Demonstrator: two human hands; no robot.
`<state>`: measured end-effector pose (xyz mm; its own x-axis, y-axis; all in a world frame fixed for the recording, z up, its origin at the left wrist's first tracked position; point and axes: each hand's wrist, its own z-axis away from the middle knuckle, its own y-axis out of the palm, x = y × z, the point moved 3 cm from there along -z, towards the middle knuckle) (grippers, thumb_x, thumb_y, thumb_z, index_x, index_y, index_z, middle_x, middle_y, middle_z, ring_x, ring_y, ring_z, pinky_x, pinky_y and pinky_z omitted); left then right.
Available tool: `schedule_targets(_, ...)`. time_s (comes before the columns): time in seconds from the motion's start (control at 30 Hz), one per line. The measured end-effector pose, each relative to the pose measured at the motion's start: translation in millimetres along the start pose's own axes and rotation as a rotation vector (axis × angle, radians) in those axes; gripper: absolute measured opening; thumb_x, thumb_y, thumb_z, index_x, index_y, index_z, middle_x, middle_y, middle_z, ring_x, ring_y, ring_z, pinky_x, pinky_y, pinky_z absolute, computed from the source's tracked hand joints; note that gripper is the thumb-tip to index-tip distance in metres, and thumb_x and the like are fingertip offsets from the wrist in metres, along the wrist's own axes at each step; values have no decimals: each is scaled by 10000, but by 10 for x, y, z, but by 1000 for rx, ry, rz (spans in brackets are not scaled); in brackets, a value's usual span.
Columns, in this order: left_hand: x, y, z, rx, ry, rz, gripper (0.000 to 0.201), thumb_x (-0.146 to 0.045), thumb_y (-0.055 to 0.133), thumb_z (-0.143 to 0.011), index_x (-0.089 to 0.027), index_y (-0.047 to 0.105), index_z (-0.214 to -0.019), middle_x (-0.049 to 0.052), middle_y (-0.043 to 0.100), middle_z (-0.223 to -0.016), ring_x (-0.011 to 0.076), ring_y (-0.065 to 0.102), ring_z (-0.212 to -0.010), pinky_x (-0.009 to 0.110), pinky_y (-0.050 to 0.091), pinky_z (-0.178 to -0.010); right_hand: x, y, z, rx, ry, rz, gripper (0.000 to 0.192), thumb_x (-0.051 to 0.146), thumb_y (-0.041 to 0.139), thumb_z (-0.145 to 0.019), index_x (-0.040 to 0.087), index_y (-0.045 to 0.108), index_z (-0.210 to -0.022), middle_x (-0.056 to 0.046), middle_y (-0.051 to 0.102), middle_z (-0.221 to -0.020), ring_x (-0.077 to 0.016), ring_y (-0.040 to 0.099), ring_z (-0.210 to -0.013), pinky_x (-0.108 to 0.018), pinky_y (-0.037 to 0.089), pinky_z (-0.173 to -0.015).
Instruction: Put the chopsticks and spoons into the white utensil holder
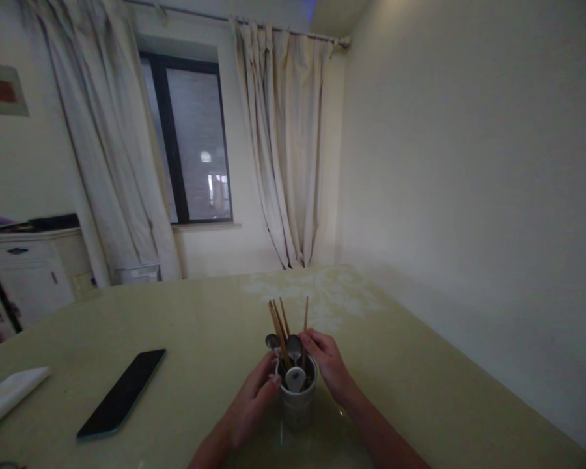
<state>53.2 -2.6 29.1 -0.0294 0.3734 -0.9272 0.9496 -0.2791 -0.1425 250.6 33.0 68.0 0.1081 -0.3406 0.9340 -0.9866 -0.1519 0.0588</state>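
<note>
A light-coloured cup (297, 412) stands upright on the table, holding several wooden chopsticks (279, 326) and spoons. Among them are a metal spoon (293, 346), another metal spoon (272, 341) leaning left, and a white spoon (295, 378) at the front. My left hand (254, 395) is closed at the cup's left rim, thumb in front and fingers behind. Over the right side of the cup, the fingertips of my right hand (328, 359) are pinched on a single chopstick (306, 314) that stands apart from the others. The cup's contents are partly hidden by its wall.
On the pale green table (200, 326) lies a dark phone (123, 393) to the left. A white object (12, 394) is at the far left edge. A wall (469, 195) runs along the right side; behind are curtains (288, 130), a window, and a white cabinet (27, 267).
</note>
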Motion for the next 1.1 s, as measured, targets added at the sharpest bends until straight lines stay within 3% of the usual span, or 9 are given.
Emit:
schedule_targets(0.13,-54,74,14,21,-35,130,526,-564,586,-1012,-287,432,-1432,146,618,-1486,302,644,-1309,459,543,-1072,21,30,4,19,39,-29,494,657,748,-872,167,812,-883,-22,706,-784,-199,609,-763,-297,459,-711)
schedule_targets(0.23,-94,104,23,-17,2,115,410,-560,585,-1015,-283,448,-1284,121,641,-1387,286,639,-1272,428,545,-1039,10,24,-8,13,49,-40,495,660,789,-827,168,830,-862,-24,714,-767,-201,620,-746,-304,472,-709)
schedule_targets(0.4,-172,163,45,-34,32,35,347,-539,576,-1022,-276,495,-1235,98,649,-1289,279,642,-1218,410,552,-1009,-5,8,-4,20,86,-59,447,612,836,-799,168,795,-762,0,676,-698,-169,592,-673,-282,460,-652)
schedule_targets(0.57,-216,140,9,-219,118,-21,362,-531,637,-988,-283,484,-1204,77,618,-1248,260,621,-1227,379,556,-997,19,28,14,60,129,-139,424,573,897,-741,182,733,-752,10,693,-701,-172,629,-676,-284,487,-673)
schedule_targets(0.7,-222,117,-41,-311,119,26,370,-488,704,-957,-292,445,-1134,15,632,-1052,192,664,-1004,309,567,-854,53,67,37,102,145,-203,418,544,935,-709,189,736,-806,4,731,-767,-183,668,-722,-306,525,-745)
schedule_targets(0.83,-259,116,-67,-285,63,99,450,-494,761,-911,-276,472,-1176,-7,648,-944,175,669,-882,291,554,-782,82,97,67,136,178,-222,424,519,952,-692,189,772,-888,-11,757,-813,-196,683,-760,-312,525,-770)
schedule_targets(1.0,-331,97,-73,-207,57,74,326,-449,807,-878,-211,584,-883,-16,605,-813,149,612,-792,261,523,-743,96,89,72,151,187,-212,421,496,953,-686,193,799,-935,-18,773,-836,-202,684,-772,-314,516,-774)
schedule_targets(1.1,-334,93,-74,-172,104,30,293,-428,807,-879,-199,629,-840,-6,605,-798,155,600,-781,263,512,-731,65,80,63,182,186,-212,455,516,940,-695,184,806,-977,-31,787,-867,-206,692,-792,-318,514,-787)
